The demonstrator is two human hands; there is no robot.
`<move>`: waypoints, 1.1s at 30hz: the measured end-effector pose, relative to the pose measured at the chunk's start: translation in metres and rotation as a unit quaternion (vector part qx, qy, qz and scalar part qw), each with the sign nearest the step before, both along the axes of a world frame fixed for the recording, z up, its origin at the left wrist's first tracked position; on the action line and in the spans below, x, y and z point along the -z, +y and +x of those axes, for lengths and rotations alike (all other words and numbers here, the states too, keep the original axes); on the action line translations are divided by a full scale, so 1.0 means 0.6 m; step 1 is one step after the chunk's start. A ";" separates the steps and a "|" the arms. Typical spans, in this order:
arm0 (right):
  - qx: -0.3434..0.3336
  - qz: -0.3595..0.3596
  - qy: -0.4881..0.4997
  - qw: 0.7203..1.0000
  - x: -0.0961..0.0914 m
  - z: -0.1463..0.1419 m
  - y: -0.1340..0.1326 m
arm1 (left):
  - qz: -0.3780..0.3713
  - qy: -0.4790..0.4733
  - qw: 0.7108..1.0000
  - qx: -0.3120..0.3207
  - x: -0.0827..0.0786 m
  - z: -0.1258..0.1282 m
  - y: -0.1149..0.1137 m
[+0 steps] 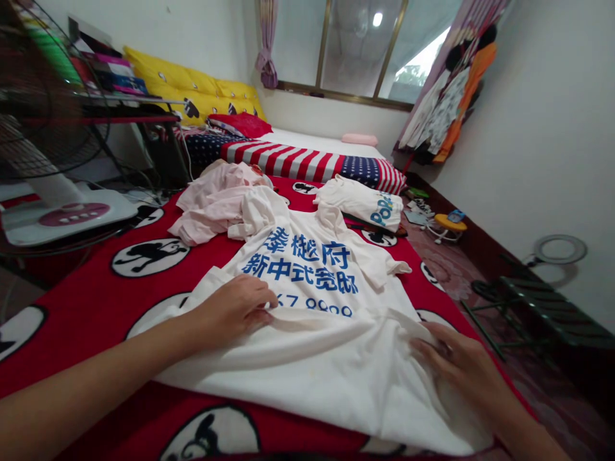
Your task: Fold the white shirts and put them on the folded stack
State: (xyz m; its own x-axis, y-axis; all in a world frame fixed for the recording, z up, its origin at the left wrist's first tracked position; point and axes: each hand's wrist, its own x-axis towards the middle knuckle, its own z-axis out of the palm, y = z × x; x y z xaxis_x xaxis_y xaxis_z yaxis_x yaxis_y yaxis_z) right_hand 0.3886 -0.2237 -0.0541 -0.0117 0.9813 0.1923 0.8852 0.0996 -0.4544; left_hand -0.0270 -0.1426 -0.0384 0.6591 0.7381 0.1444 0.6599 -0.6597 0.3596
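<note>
A white T-shirt [307, 346] with blue printed characters is spread over the red blanket, its neck and sleeves toward the far side. Its near part bulges in loose folds. My left hand [240, 310] pinches the cloth beside the lowest line of print. At the shirt's right edge, my right hand [449, 355] has its fingers closed on the fabric. Beyond the left sleeve lies a heap of pale pink clothing [216, 198]. Past the right sleeve sits a folded white shirt [362, 202] with colored lettering.
The red blanket [91, 326] has white ovals with dark figures. A fan [72, 205] stands at the left, near a cluttered desk. Behind is a bed with a striped cover [288, 160]. At the right are a yellow stool [450, 223], a ring light [560, 248] and hanging clothes [446, 105].
</note>
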 end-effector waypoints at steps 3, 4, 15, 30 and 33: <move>0.046 0.003 0.032 0.998 0.007 0.015 -0.005 | 0.042 -0.004 0.997 -0.066 0.001 -0.011 0.007; 0.055 0.004 0.019 0.998 0.009 0.021 -0.004 | 0.063 0.002 0.994 -0.089 0.001 -0.015 0.008; -0.082 0.087 -0.056 0.991 -0.065 -0.068 0.112 | 0.039 -0.062 0.992 -0.100 -0.018 0.018 0.111; 0.162 0.034 -0.105 0.981 -0.112 0.097 0.357 | 0.170 -0.024 0.965 -0.197 0.077 0.002 0.199; 0.145 0.110 -0.120 0.976 -0.108 0.100 0.381 | 0.162 -0.080 0.967 -0.182 0.070 0.003 0.198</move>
